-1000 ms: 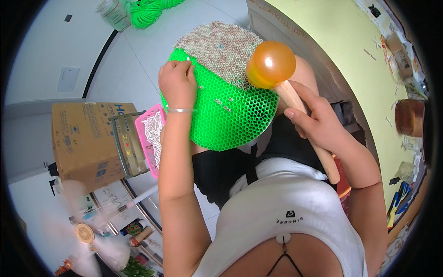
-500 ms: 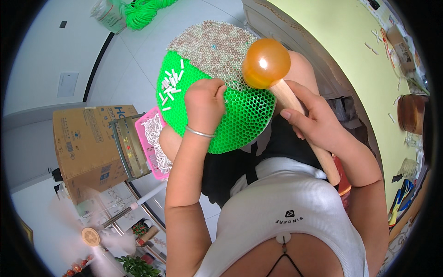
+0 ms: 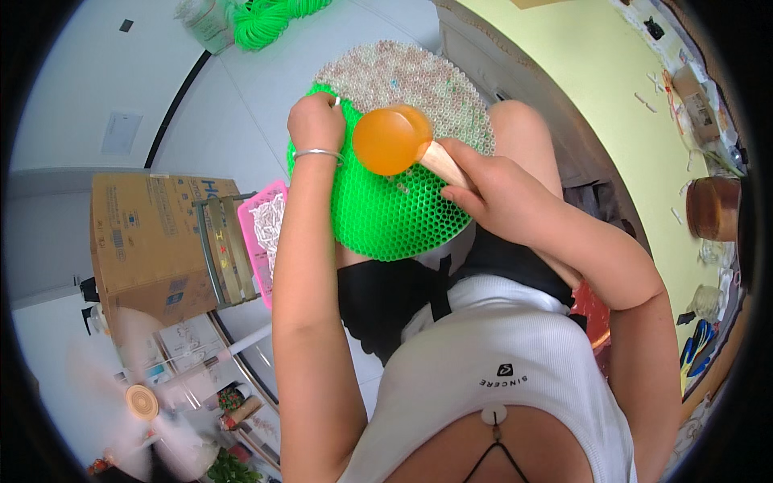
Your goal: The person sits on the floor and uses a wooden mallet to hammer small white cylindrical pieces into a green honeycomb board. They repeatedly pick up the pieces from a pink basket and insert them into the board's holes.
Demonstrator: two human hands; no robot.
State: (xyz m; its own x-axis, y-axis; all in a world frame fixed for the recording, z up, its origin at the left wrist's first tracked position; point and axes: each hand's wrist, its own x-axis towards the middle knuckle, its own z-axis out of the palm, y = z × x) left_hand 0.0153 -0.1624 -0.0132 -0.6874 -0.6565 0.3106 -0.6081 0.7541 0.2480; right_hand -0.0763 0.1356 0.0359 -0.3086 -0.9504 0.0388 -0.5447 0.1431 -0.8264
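Note:
A round green honeycomb disc [image 3: 394, 221] lies over my lap. Small pale tubes [image 3: 403, 76] fill the cells of its far part, while the near cells are mostly bare. My left hand [image 3: 316, 122] is closed at the disc's far left edge, with a small white tube [image 3: 336, 102] at its fingertips. In my right hand [image 3: 499, 193] is a mallet with a wooden handle [image 3: 445, 164] and a rounded, see-through orange head [image 3: 390, 141]. The head is over the middle of the disc; whether it touches is hard to tell.
Left of my legs, a pink basket [image 3: 251, 233] holds many white tubes. Beyond it are a folding chair [image 3: 211, 249] and a large cardboard box [image 3: 145, 241]. A spinning fan [image 3: 142, 402] stands lower left. Green tubing coils [image 3: 262, 24] lie on the floor ahead.
My left hand has moved left and farther away, to the disc's edge, and now covers where loose white tubes lay. The mallet has swung left and nearer, over the disc's middle.

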